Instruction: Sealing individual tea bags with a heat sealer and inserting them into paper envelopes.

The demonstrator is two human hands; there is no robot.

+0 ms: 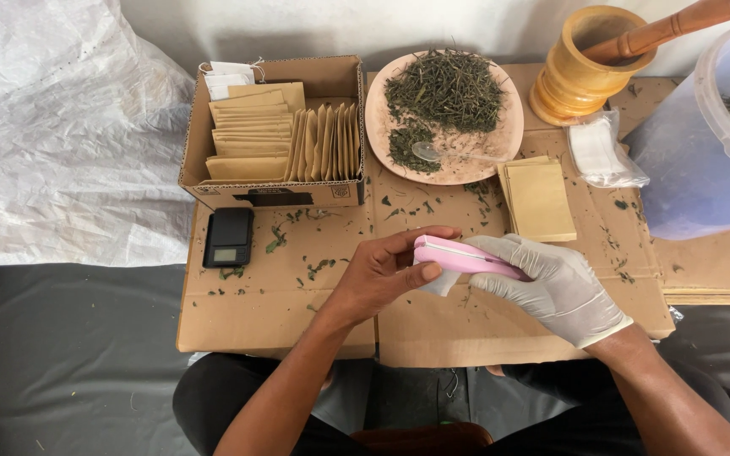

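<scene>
Left hand bare, pinching small white sachet into pink sealer – gloved right hand clamping sealer shut above cardboard. Kraft pouches stacked at one o'clock – within reach; herb plate at twelve.

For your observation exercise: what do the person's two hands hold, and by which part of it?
Both hands hold one pink handheld sealer: the gloved right hand wraps its right end, and the bare left hand pinches its left end, where a small white bag hangs.
</scene>
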